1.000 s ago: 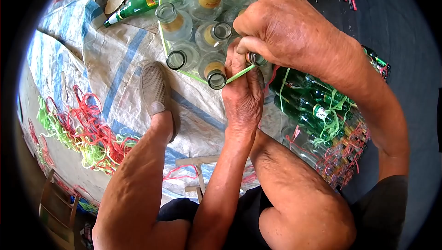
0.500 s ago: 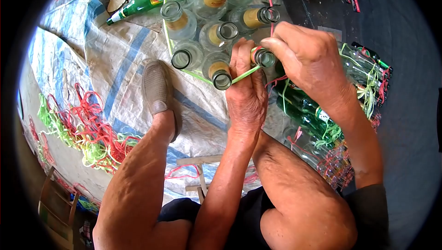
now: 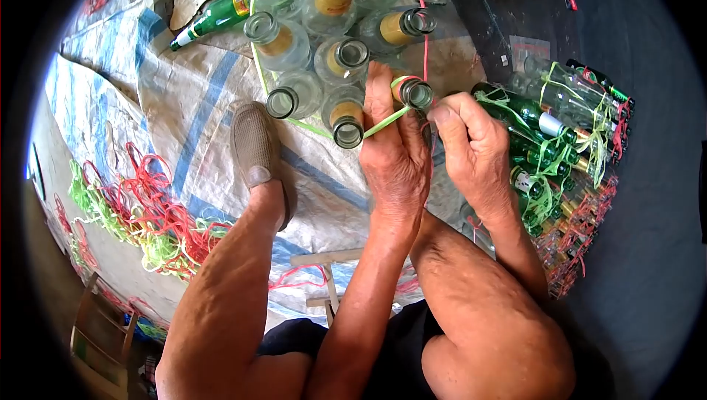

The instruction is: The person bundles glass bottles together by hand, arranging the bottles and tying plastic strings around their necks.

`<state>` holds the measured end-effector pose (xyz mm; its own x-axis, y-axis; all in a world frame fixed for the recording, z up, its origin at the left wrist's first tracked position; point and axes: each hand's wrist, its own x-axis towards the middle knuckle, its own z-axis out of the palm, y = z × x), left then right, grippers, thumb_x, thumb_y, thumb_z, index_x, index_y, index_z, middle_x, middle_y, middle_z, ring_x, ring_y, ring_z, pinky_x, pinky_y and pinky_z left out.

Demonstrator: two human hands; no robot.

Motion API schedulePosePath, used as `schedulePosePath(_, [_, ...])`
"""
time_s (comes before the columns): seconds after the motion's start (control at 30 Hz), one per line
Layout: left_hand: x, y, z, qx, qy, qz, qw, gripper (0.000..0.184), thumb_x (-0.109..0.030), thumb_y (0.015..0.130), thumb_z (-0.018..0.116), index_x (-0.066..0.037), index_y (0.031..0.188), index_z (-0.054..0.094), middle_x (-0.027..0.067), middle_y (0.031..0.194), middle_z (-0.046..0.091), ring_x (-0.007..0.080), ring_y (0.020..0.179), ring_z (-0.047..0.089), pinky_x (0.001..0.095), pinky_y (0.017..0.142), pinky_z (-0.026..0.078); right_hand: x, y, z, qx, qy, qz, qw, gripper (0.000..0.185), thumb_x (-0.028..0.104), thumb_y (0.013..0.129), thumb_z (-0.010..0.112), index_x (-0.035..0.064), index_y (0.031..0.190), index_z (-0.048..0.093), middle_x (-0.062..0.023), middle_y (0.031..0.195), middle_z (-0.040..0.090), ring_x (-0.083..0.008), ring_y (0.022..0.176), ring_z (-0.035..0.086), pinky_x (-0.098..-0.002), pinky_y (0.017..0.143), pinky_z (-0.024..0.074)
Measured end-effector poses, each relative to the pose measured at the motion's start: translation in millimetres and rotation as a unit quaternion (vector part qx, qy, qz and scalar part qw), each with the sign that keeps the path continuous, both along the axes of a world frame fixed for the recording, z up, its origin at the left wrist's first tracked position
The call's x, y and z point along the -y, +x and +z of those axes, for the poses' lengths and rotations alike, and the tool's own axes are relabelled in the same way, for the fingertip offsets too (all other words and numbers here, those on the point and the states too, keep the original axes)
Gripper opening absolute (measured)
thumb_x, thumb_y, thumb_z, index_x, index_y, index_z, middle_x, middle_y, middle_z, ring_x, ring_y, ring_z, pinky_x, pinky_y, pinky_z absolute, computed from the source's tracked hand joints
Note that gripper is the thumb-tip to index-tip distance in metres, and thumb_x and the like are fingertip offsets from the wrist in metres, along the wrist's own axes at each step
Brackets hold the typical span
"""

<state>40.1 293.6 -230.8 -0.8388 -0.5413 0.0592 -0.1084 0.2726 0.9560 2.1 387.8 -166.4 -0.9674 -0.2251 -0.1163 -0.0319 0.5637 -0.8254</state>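
Note:
Several clear glass bottles with yellow neck labels (image 3: 333, 4) stand together at the top centre, with a light green strap (image 3: 309, 128) running around their near side. My left hand (image 3: 394, 153) reaches up beside the corner bottle (image 3: 414, 94), its fingers pressed against that bottle's neck and the strap. A red strap (image 3: 425, 54) runs down to the same neck. Just right of it, my right hand (image 3: 471, 135) is closed in a pinch on the red strap, whose end hangs below the fingers.
Green bottles (image 3: 221, 16) lie at the upper left. Red and green straps (image 3: 158, 209) are heaped on the left. Tied bottle bundles (image 3: 552, 142) lie on the right. A shoe (image 3: 254, 142) rests on the striped sheet, near a wooden stool (image 3: 331, 257).
My right hand has moved from above the corner bottle down to its right side, drawing the red strap around the neck. My left hand has stayed nearly in place.

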Motion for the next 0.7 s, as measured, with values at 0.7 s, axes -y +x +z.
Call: schedulePosePath(0.7, [-20,34,36,0.079,0.193,0.059,0.976,0.033,-0.017,0.112,0.051,0.003,0.137,0.061,0.0106,0.101,0.074,0.0143,0.091,0.069,0.0302,0.082,0.058,-26,51,-7,-0.043,-0.018,0.037,0.998,0.009,0.002,0.098,0.062,0.0007,0.092,0.054,-0.0217,0.077,0.058,-0.0441,0.070,0.063,-0.0473,0.058,0.0457])
